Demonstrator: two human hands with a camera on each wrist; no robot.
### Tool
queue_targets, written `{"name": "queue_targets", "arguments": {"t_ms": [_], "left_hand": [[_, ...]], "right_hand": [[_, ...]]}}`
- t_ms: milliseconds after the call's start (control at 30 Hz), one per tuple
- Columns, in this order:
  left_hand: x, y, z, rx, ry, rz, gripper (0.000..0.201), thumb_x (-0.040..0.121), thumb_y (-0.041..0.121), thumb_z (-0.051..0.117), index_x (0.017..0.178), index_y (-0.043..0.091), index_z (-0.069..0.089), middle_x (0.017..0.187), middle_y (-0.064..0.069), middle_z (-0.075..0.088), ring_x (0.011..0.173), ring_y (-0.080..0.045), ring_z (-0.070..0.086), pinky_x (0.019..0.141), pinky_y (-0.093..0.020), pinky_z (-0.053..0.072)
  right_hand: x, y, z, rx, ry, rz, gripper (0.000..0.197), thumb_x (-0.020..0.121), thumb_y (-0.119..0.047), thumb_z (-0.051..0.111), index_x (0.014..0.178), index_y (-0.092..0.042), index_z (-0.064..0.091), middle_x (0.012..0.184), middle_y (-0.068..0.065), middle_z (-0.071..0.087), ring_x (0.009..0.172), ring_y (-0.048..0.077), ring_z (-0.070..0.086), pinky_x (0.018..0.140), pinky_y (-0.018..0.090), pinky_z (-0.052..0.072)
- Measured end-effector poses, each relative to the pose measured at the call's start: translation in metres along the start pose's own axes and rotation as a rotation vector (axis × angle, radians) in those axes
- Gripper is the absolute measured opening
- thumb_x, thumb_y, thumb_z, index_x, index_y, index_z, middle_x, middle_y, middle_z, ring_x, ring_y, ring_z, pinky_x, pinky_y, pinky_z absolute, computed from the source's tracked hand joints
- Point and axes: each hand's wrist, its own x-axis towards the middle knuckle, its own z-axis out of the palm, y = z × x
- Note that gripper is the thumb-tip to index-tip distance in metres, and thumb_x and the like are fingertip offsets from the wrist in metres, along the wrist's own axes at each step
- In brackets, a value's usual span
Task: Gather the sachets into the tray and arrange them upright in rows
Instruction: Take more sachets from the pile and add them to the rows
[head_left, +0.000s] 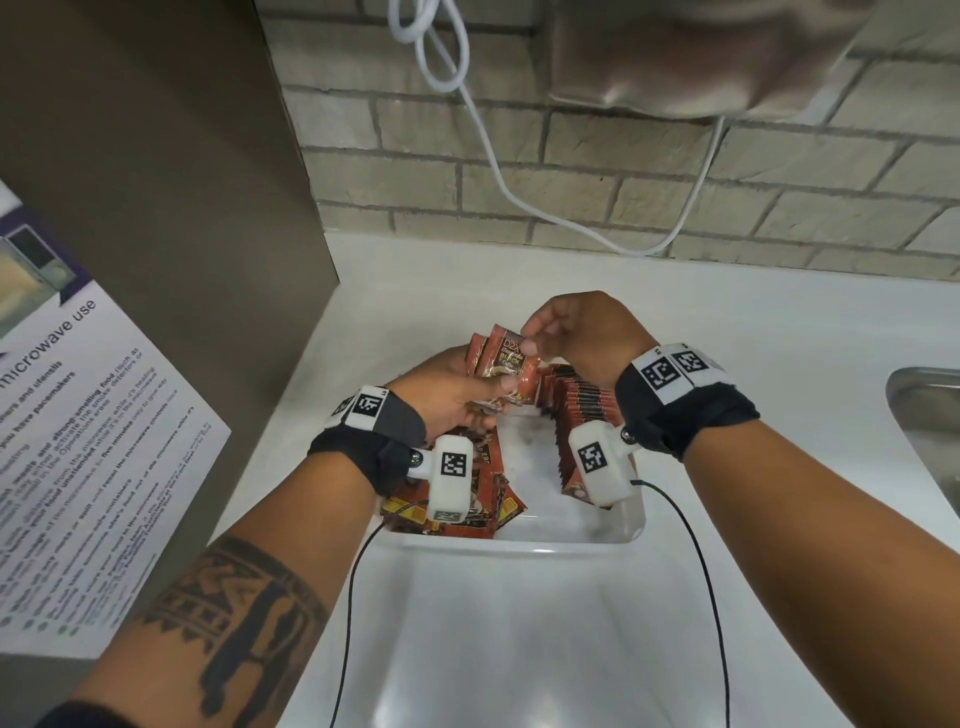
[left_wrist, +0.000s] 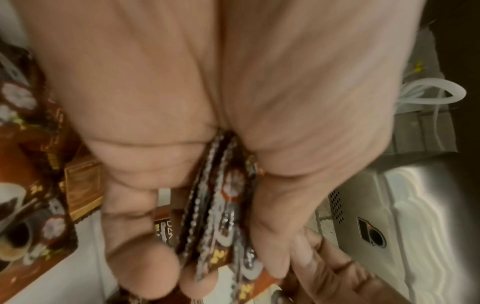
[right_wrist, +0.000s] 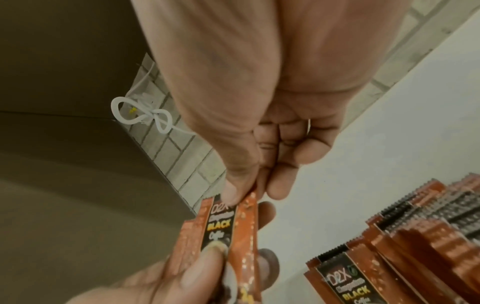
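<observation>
Sachets (head_left: 506, 371), red-brown with a black "D2X Black Coffee" panel, bunched as a small fan above the far left part of the white tray (head_left: 571, 535). Gripped at the lower ends by the left hand (head_left: 447, 395), palm up, thumb on the front face, fingers curled behind; seen edge-on in the left wrist view (left_wrist: 223, 205) between thumb and fingers. Pinched at the top corner by the right hand (head_left: 576, 332), thumb and forefinger pressed together on the front sachet (right_wrist: 221, 224), other fingers curled loosely behind.

Standing row of sachets (head_left: 576, 415) upright on edge along the right side of the tray, running from far to near, packed face to face; shown close in the right wrist view (right_wrist: 405, 236) with serrated tops up. Loose pile of sachets (head_left: 483, 499) lying flat and overlapping at the near left of the tray, partly hidden under the left wrist camera.

Tray resting on a white counter (head_left: 727, 322). Brick-pattern wall (head_left: 623, 171) at the far side, white cable (head_left: 498, 171) looped down it. Printed microwave notice (head_left: 78, 441) on the brown panel at left. Steel sink (head_left: 930, 415) edge at right, well apart from the tray.
</observation>
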Motion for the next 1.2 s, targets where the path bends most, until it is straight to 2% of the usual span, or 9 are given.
{"name": "queue_targets", "arguments": {"t_ms": [133,233,300,467,567,733,933,1067,1200], "left_hand": [[-0.005,0.001,-0.01,0.049,0.092,-0.009,0.024,0.094,0.024,0.066,0.117,0.02,0.061,0.102,-0.009,0.065,0.079,-0.019,0.059,0.06,-0.028,0.046],[-0.005,0.003,-0.023,0.37,0.232,-0.061,0.02,0.098,0.026,0.06,0.117,0.022,0.065,0.097,-0.008,0.067,0.066,-0.018,0.057,0.059,-0.026,0.044],[-0.007,0.008,-0.024,0.537,0.236,-0.154,0.02,0.099,0.016,0.055,0.115,0.017,0.067,0.092,-0.007,0.067,0.052,-0.013,0.053,0.048,-0.021,0.04],[-0.001,0.014,-0.003,0.844,0.034,-0.334,0.025,0.096,0.016,0.056,0.117,0.01,0.068,0.092,-0.007,0.074,0.056,-0.017,0.054,0.047,-0.02,0.038],[0.012,0.01,0.011,0.874,0.001,-0.378,0.032,0.096,0.018,0.057,0.117,-0.005,0.068,0.073,0.004,0.073,0.053,-0.01,0.059,0.051,-0.023,0.041],[0.03,0.005,0.02,0.944,0.023,-0.454,0.029,0.098,0.021,0.055,0.083,0.0,0.07,0.05,0.011,0.065,0.061,-0.014,0.057,0.054,-0.024,0.04],[0.046,-0.002,0.019,0.955,-0.01,-0.504,0.043,0.098,0.02,0.056,0.056,0.009,0.059,0.08,-0.001,0.072,0.077,-0.024,0.059,0.083,-0.032,0.048],[0.049,-0.002,0.02,0.922,-0.013,-0.517,0.034,0.098,0.019,0.055,0.067,0.009,0.06,0.083,-0.003,0.071,0.061,-0.019,0.054,0.064,-0.027,0.044],[0.049,0.001,0.022,0.904,-0.012,-0.533,0.031,0.099,0.015,0.054,0.069,0.006,0.059,0.079,-0.004,0.069,0.057,-0.018,0.051,0.057,-0.026,0.041]], "right_hand": [[0.0,-0.005,-0.008,-0.05,0.084,-0.016,0.004,0.083,-0.022,0.079,0.084,-0.021,0.075,0.074,-0.009,0.07,0.071,0.004,0.063,0.065,0.018,0.044],[0.002,-0.006,-0.011,-0.19,0.075,-0.007,0.003,0.084,-0.023,0.078,0.084,-0.021,0.075,0.076,-0.012,0.067,0.071,-0.001,0.058,0.06,0.013,0.039],[0.004,-0.004,-0.007,-0.269,0.053,0.012,0.002,0.084,-0.023,0.077,0.083,-0.021,0.076,0.077,-0.013,0.067,0.074,0.002,0.06,0.058,0.013,0.037],[0.022,0.004,0.018,-0.501,0.011,0.084,0.004,0.083,-0.028,0.076,0.085,-0.025,0.077,0.094,-0.007,0.069,0.095,0.015,0.063,0.083,0.029,0.053],[0.034,0.007,0.032,-0.679,-0.001,0.146,0.014,0.084,-0.026,0.072,0.097,-0.024,0.077,0.106,-0.002,0.069,0.104,0.019,0.063,0.09,0.036,0.056],[0.043,0.014,0.042,-0.743,-0.048,0.203,0.023,0.084,-0.028,0.069,0.106,-0.021,0.073,0.113,-0.002,0.066,0.108,0.019,0.061,0.092,0.036,0.055],[0.041,0.019,0.043,-0.764,-0.083,0.164,0.022,0.089,-0.029,0.06,0.107,-0.023,0.072,0.114,-0.001,0.064,0.106,0.021,0.061,0.091,0.037,0.055],[0.037,0.016,0.039,-0.721,-0.121,0.142,0.012,0.085,-0.024,0.068,0.088,-0.032,0.076,0.108,-0.005,0.065,0.103,0.02,0.062,0.089,0.037,0.056],[0.036,0.014,0.036,-0.673,-0.145,0.142,0.017,0.085,-0.019,0.067,0.08,-0.034,0.072,0.102,-0.01,0.066,0.101,0.018,0.063,0.088,0.036,0.055]]}}
